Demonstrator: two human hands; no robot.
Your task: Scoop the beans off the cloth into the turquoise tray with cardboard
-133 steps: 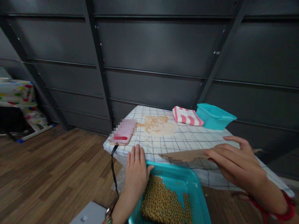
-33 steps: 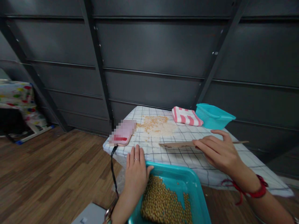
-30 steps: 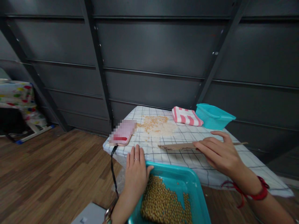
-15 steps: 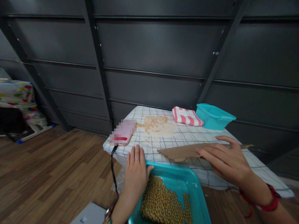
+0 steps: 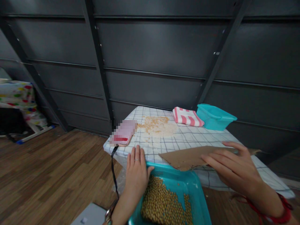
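My left hand (image 5: 137, 173) lies open at the near table edge, fingers stretched out together and thumb over the rim of a teal plastic tray (image 5: 202, 193). Inside that tray is a heap of round yellowish-brown beans (image 5: 164, 201). A torn, flat piece of brown cardboard (image 5: 181, 156) is gripped by my right hand (image 5: 231, 164). It tilts above the table's front edge, its near corner hanging over the tray's far rim. Farther back, small yellow bits and pale powder (image 5: 157, 125) are spread on the checked tablecloth (image 5: 145, 111).
A pink phone (image 5: 124, 132), partly pixelated, with a black strap lies at the table's left corner. Along the back are a folded pink-striped towel (image 5: 187, 117) and a teal basin (image 5: 215, 117). A dark panelled wall (image 5: 152, 50) stands behind. A grey laptop (image 5: 90, 215) sits low left.
My right hand has moved slightly right and toward me with the cardboard, which has tilted so that more of its flat face shows. My left hand and the tray have stayed put.
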